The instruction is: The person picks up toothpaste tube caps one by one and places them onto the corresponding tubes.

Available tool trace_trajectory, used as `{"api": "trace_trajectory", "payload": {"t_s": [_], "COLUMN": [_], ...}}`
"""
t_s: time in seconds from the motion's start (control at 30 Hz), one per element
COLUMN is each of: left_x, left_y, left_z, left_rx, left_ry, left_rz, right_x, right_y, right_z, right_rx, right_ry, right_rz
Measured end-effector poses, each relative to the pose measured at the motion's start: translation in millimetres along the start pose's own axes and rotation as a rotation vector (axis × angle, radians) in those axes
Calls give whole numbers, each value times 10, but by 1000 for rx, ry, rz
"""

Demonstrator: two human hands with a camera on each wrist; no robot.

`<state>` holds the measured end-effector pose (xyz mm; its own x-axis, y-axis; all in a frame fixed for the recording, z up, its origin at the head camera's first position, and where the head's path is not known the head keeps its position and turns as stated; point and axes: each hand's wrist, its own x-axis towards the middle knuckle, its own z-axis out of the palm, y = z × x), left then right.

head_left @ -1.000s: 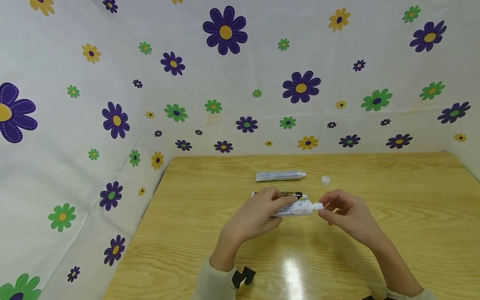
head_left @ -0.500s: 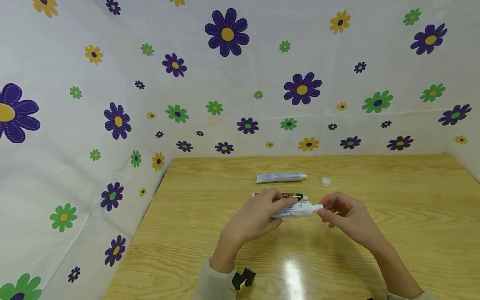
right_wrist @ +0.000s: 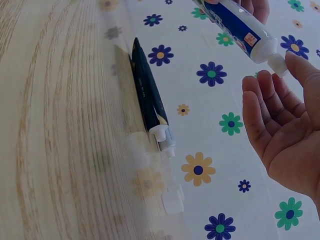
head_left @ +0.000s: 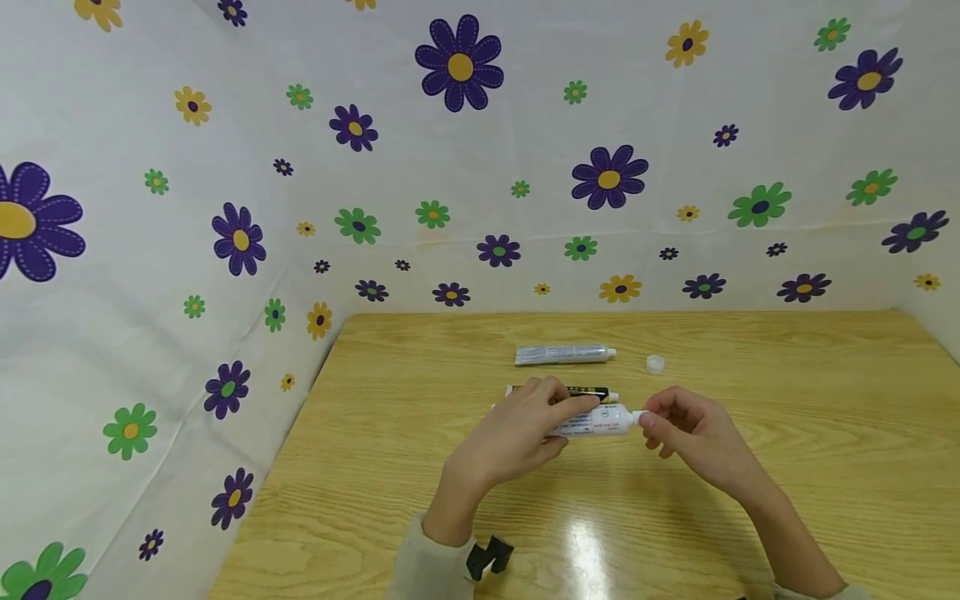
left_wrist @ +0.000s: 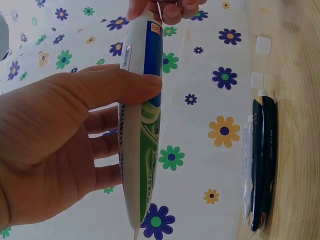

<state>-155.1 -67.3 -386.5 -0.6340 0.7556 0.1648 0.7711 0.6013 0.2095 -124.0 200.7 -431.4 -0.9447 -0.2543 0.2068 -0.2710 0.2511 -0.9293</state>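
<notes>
The left hand [head_left: 513,433] holds the white tube [head_left: 609,419] above the table [head_left: 375,467], its thumb pressed along the near side and its fingers bent behind, the gap between them no wider than the tube; the right hand [head_left: 701,437] has its thumb and fingertip in a narrow pinch at the tube's white cap [right_wrist: 277,64], while the other fingers stand loosely bent and apart from it (how far the index finger wraps round, I cannot tell); the tube lies nearly level in the head view, cap end toward the right hand, just in front of the black tube [head_left: 592,392]; beyond that lie the grey tube [head_left: 562,355] and, near its nozzle end, a loose pale cap [head_left: 656,364]; compared with a second ago, the right thumb covers a little more of the white cap, the left grip looks the same, and the things on the table have stayed put.
</notes>
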Motion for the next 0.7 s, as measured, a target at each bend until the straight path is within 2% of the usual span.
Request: {"api": "trace_trajectory", "payload": {"t_s": [0.33, 0.7], "left_x": [10, -4], "left_y": [5, -18], "left_z": [8, 5], "left_rx": [2, -36], "left_ry": [3, -1], "left_rz": [6, -5], "right_x": [-5, -29], "right_y": [-19, -43], "right_z": [16, 4], "right_rx": [13, -21], "right_ry": [-5, 22], "right_rz": [-1, -97]}}
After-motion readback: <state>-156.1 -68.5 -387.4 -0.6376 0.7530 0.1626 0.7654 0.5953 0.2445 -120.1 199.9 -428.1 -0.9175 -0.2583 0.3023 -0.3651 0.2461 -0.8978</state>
